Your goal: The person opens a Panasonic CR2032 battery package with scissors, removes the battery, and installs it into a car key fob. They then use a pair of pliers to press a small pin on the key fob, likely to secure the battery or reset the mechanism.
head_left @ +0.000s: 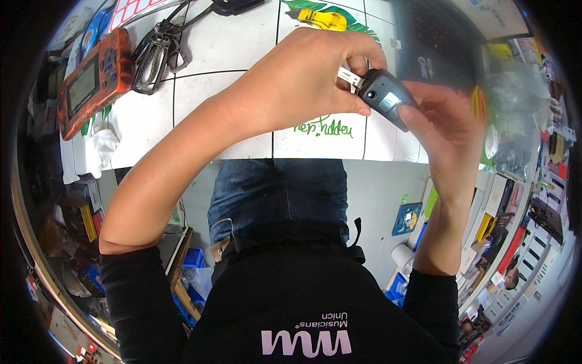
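Observation:
A black car key fob [374,92] is held above the white table between my two hands, tilted, with its button face up. A slim white-and-silver piece with slots [350,77], perhaps the key blade, sticks out from its upper left end. My left hand [324,76] closes around that end, its thumb below the piece and fingers curled above. On the lower right end, my right hand [442,115] grips the fob, thumb pressed on the face near a light patch. The fob's underside is hidden.
On the left lie an orange-and-black handheld device [83,88] with a screen and a black metal tool [150,68]. A yellow black-tipped object [324,20] is at the far side. A dark panel [439,54] and clear plastic bags [512,115] are at right. Crumpled tissue [104,145] sits by the near-left edge.

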{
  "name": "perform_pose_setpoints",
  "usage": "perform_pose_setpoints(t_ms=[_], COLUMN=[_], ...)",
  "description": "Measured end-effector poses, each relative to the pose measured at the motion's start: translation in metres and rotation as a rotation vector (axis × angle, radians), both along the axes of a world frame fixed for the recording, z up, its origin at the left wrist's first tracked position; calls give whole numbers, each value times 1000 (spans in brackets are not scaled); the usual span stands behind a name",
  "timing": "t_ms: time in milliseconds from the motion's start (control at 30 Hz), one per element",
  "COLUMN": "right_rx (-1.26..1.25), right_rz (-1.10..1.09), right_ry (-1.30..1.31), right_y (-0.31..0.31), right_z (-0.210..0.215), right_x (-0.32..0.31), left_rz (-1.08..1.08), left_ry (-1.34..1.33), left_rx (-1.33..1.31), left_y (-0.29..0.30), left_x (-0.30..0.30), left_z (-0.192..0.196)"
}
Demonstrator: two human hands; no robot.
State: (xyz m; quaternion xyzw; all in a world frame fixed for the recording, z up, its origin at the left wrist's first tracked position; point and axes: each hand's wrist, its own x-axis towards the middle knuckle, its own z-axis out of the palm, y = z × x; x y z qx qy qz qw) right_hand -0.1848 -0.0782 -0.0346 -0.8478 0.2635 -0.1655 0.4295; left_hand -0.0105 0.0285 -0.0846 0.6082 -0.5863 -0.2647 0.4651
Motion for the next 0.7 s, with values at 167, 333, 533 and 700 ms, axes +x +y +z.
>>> perform_pose_setpoints(t_ms=[167,333,533,700], right_rx=[37,115,240,235], right_rz=[-11,-42,-116,-227], right_ry=[-26,-103,-242,-359], right_y=[-1,1,8,23], right_z=[-2,-1,-5,-16], right_x=[1,1,5,11], left_rz=[-22,-44,3,102], left_ry=[-1,132,666,1209], left_rx=[-20,-57,-15,67], left_y=[-2,-1,2,11], left_x=[2,6,7,-25], left_z=[0,-2,-3,-6])
